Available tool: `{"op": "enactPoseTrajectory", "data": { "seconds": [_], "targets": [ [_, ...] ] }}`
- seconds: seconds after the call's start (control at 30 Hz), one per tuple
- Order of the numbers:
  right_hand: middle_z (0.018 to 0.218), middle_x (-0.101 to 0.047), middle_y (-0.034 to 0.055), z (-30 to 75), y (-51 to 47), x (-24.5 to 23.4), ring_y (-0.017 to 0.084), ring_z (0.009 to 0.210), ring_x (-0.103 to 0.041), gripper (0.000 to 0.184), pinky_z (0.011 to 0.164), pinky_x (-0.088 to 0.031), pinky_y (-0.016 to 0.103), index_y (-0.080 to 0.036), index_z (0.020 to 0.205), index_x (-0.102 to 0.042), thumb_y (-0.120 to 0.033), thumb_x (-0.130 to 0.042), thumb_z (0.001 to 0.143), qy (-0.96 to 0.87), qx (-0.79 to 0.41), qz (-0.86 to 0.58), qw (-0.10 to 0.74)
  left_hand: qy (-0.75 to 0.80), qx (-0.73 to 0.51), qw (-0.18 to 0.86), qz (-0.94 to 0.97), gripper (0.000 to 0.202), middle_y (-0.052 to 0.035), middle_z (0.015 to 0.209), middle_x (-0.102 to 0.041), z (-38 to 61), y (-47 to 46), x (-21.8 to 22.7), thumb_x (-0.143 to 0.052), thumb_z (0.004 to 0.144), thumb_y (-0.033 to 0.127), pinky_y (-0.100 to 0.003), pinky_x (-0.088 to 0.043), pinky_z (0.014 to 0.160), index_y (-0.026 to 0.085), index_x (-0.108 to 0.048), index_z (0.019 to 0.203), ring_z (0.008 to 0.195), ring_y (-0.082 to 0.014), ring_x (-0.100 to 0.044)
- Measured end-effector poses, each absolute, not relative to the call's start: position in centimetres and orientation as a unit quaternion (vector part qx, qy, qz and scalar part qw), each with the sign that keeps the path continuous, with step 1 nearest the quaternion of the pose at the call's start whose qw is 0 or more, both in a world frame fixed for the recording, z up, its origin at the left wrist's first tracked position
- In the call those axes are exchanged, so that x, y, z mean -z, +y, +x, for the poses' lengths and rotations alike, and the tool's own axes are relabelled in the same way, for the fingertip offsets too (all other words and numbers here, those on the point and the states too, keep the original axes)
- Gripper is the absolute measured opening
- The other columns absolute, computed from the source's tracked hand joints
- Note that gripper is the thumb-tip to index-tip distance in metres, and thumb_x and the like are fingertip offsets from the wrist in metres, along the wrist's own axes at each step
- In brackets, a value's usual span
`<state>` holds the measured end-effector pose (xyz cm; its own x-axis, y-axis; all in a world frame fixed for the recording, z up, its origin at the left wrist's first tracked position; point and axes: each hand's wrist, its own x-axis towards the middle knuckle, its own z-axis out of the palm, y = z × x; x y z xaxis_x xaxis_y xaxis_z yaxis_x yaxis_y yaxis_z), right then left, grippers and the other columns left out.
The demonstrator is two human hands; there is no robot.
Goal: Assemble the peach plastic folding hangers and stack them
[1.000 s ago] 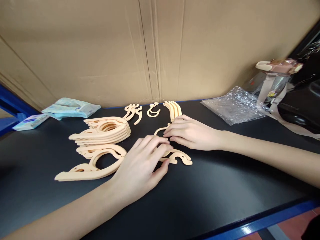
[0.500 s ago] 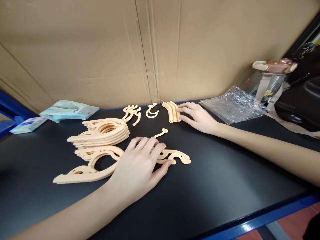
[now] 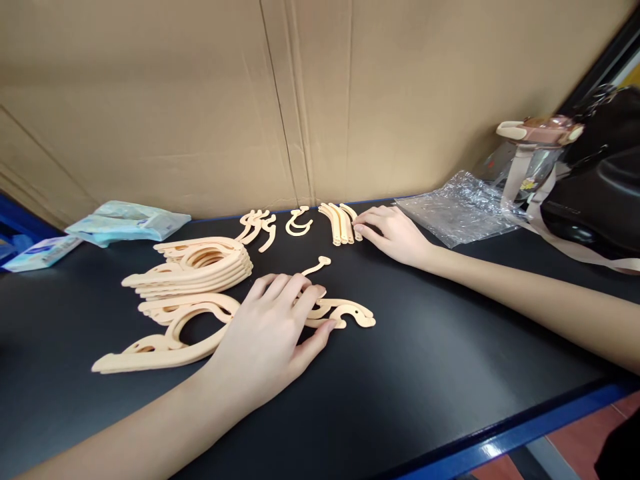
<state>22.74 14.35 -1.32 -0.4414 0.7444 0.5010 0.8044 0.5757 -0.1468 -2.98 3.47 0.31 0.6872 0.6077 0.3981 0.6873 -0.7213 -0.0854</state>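
My left hand lies flat, fingers spread, on a cream plastic hanger piece in the middle of the black table. A slim hook part rises just behind its fingertips. My right hand reaches to the back, fingertips touching a row of curved cream strips; whether it grips one I cannot make out. A stack of large curved hanger arms sits left of my left hand, and a single large arm lies in front of that stack.
Small hook pieces and a C-shaped hook lie by the cardboard wall. Tissue packs rest far left. A crumpled clear bag, a bottle and a black bag crowd the right.
My right hand left the piece at the centre and moved back to the row of curved strips. The left hand stayed on the hanger piece. The view drifted slightly right.
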Motion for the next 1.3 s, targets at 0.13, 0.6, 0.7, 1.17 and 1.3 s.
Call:
{"op": "enactPoseTrajectory", "data": {
  "seconds": [0.13, 0.6, 0.7, 1.17, 1.3],
  "targets": [
    [0.113, -0.069, 0.0073, 22.8, 14.4, 1.4, 0.023, 0.1, -0.059, 0.036, 0.086, -0.039, 0.038, -0.02, 0.094, -0.073, -0.034, -0.041, 0.101, -0.852, 0.061, -0.448, 0.263, -0.357, 0.173, 0.111, -0.911, 0.021, -0.0075, 0.099, -0.066, -3.0, 3.5, -0.3, -0.052, 0.092, 0.029, -0.042, -0.044, 0.08, 0.016, -0.062, 0.106, 0.089, -0.0267, -0.059],
    [0.108, -0.067, 0.0078, 22.9, 14.3, 1.3, 0.023, 0.096, -0.057, 0.037, 0.085, -0.039, 0.038, -0.019, 0.09, -0.072, -0.035, -0.04, 0.1, -0.835, 0.091, -0.471, 0.27, -0.357, 0.173, 0.11, -0.911, 0.023, -0.0084, 0.097, -0.067, -2.9, 3.5, -0.4, -0.054, 0.091, 0.029, -0.044, -0.045, 0.078, 0.014, -0.063, 0.105, 0.087, -0.0276, -0.06],
    [0.109, -0.068, 0.0059, 22.9, 14.3, 1.3, 0.023, 0.099, -0.056, 0.036, 0.09, -0.036, 0.039, -0.021, 0.087, -0.073, -0.035, -0.042, 0.1, -0.831, 0.102, -0.481, 0.26, -0.357, 0.174, 0.111, -0.911, 0.023, -0.0088, 0.097, -0.067, -2.9, 3.5, -0.4, -0.054, 0.091, 0.029, -0.045, -0.046, 0.078, 0.013, -0.064, 0.105, 0.087, -0.0277, -0.06],
    [0.087, -0.073, 0.0124, 23.0, 13.7, -0.9, 0.026, 0.08, -0.064, 0.027, 0.068, -0.034, 0.033, -0.015, 0.088, -0.071, -0.026, -0.046, 0.092, -0.757, 0.141, -0.632, 0.086, -0.353, 0.17, 0.118, -0.913, 0.035, -0.0157, 0.123, -0.067, -3.2, 3.4, 0.2, -0.048, 0.095, 0.033, -0.054, -0.043, 0.101, 0.011, -0.065, 0.117, 0.112, -0.0314, -0.063],
    [0.087, -0.072, 0.0128, 23.7, 13.2, -2.9, 0.025, 0.077, -0.065, 0.021, 0.058, -0.03, 0.03, -0.015, 0.087, -0.07, -0.019, -0.05, 0.086, -0.733, 0.129, -0.668, 0.01, -0.32, 0.184, 0.089, -0.925, 0.028, -0.0074, 0.116, -0.071, -3.1, 3.5, 0.1, -0.05, 0.096, 0.029, -0.049, -0.041, 0.103, 0.015, -0.064, 0.115, 0.112, -0.0257, -0.064]
  ]
}}
